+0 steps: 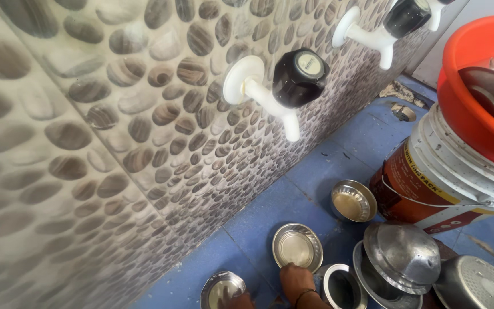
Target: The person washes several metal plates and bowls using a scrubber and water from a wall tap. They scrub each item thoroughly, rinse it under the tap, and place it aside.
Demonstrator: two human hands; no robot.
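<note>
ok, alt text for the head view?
At the bottom edge, one hand rests by a steel bowl on the blue tiled floor, among other steel bowls, lids and pots. A white wall tap with a black knob juts from the pebble-pattern wall. An orange tub sits on a bucket at right.

one hand [296, 281] low at the bottom centre of the frame, knuckles up, thin band on the wrist, a second hand [239, 300] barely peeking in bottom edge, grip hidden
</note>
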